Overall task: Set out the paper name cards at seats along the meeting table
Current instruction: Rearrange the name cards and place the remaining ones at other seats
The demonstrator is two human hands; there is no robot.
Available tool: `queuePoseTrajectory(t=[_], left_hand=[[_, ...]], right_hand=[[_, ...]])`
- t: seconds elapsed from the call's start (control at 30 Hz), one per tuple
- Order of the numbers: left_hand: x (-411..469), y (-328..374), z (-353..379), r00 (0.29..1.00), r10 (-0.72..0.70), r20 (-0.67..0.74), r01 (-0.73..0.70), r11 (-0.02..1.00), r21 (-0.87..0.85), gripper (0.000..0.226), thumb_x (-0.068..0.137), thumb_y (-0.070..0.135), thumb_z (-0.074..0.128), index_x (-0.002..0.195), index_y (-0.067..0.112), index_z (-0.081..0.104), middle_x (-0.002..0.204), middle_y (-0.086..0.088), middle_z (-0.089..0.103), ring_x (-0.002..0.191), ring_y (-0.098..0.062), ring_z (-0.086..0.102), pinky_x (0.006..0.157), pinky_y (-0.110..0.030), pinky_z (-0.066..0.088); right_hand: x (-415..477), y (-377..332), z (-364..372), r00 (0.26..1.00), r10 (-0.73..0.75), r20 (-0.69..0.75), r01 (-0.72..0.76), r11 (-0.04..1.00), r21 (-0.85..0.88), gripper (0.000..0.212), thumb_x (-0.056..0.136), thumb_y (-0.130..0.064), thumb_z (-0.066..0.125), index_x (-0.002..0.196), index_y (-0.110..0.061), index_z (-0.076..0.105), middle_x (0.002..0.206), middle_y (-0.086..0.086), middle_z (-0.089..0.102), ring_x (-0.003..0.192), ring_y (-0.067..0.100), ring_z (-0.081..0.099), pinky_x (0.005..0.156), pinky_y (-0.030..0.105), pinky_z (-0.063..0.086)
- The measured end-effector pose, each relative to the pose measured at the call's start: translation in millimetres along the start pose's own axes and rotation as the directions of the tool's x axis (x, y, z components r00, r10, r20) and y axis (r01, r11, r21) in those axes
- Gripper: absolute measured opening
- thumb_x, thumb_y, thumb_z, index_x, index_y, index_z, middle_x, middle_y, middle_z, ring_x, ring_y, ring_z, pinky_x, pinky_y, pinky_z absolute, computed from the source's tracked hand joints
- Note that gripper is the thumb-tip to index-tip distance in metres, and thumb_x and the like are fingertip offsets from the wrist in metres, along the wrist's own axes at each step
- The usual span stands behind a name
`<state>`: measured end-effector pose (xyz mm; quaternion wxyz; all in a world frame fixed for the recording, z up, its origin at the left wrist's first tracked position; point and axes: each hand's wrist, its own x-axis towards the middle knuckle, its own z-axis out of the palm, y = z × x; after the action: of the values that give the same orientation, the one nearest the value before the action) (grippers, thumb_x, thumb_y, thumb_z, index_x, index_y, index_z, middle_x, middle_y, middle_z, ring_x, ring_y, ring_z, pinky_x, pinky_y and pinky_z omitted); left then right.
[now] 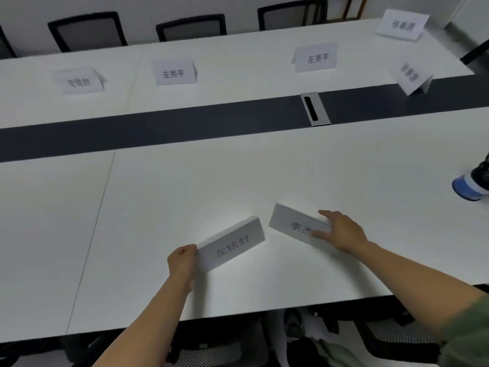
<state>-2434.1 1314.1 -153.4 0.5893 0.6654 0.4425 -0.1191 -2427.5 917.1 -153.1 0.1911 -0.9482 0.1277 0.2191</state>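
i'm looking down at the white meeting table (264,168), and both of my hands are working near its front edge. my left hand (182,263) is pinching the left end of a folded name card (232,245), thumb and fingers closed on the paper, with the card tilting up and away to the right. my right hand (341,230) is gripping the right end of a second name card (296,225), thumb on the printed front and a finger reaching over the top fold. the two cards are sitting just beside each other, inner ends close but apart, angling like a shallow v toward the front edge. i cannot tell whether either card is resting on the table or hanging just above it.

a dark strip (158,128) is running along the table's middle, with a silver cable port (315,108) set in it. past it, along the far edge, three cards are standing: a blurred one (80,82) at the left, one (174,72) in the middle, one (316,58) further right. toward the far right corner, another card (403,24) is standing, and one more (412,78) is sitting at the end of the dark strip, turned sideways. a blue and white object (469,185) is sitting at the right edge. black chairs (87,30) are lining the far side.
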Motion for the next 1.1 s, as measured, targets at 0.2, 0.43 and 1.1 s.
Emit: queuePoseTrajectory(t=[0.2,0.43,1.1], left_hand=[[-25.3,43.6,9.0,0.908,0.418,-0.034,-0.363,0.823,0.437,0.03,0.092,0.02,0.053,0.118,0.007,0.059,0.122,-0.012,0.059,0.112,-0.03,0.056,0.09,-0.037,0.044],[-79.7,78.4,101.1,0.709,0.5,0.497,-0.699,0.593,0.401,0.031,0.093,0.017,0.052,0.123,0.012,0.057,0.122,-0.008,0.06,0.109,-0.021,0.057,0.091,-0.029,0.044],[-159.7,23.0,333.1,0.872,0.081,0.483,-0.322,0.838,0.44,0.046,0.087,0.012,0.057,0.132,0.007,0.047,0.121,-0.014,0.058,0.108,-0.033,0.057,0.089,-0.042,0.049]], right_hand=[[-17.2,16.8,-4.7,0.926,0.367,-0.086,-0.275,0.815,0.511,0.069,0.083,-0.063,0.059,0.136,-0.019,0.05,0.139,0.008,0.053,0.124,0.029,0.053,0.101,0.045,0.044],[-24.0,13.1,-1.1,0.893,0.451,-0.003,-0.295,0.59,0.752,0.028,0.083,-0.035,0.073,0.1,-0.012,0.071,0.103,0.01,0.07,0.088,0.03,0.067,0.087,0.05,0.056],[33.7,186.1,-102.3,0.943,0.33,-0.035,-0.158,0.537,0.828,0.037,0.094,-0.012,0.058,0.13,-0.005,0.06,0.134,0.01,0.058,0.116,0.023,0.057,0.093,0.028,0.046]])
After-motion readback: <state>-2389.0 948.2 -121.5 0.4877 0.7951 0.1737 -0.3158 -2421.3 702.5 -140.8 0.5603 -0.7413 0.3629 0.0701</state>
